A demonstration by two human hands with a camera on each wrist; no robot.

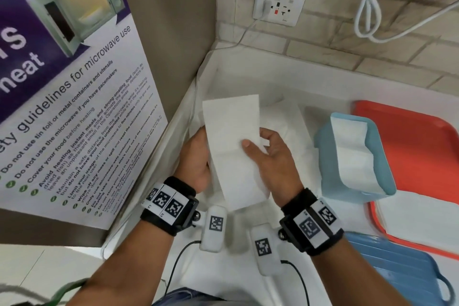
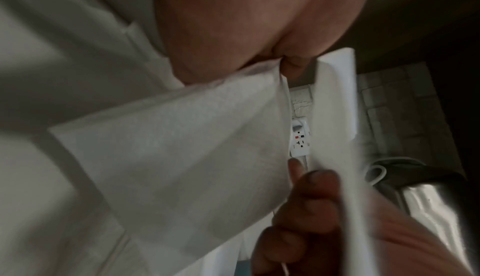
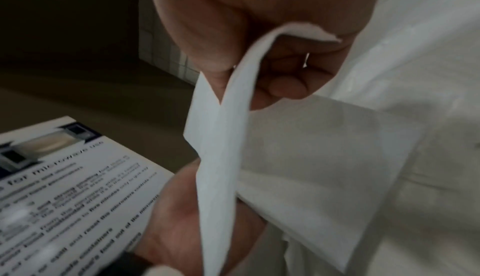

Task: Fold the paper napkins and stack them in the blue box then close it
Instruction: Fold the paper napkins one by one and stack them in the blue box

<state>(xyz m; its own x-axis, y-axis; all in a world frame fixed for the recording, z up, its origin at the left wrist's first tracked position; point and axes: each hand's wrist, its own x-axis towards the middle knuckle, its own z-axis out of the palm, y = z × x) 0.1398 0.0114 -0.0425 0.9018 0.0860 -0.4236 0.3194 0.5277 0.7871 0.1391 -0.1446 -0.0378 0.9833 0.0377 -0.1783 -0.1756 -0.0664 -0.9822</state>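
Both hands hold one paper napkin up above the white counter. Left hand grips its left edge, fingers behind the sheet; right hand pinches the right edge w/ thumb on top. More napkins lie flat just behind. Blue box sits to the right, open, w/ folded napkins inside, on a red tray. Blue lid lies nearer, apart from the box.

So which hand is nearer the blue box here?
The right hand. It holds the napkin just left of the blue box; the left hand grips the napkin's far side, farther from the box.
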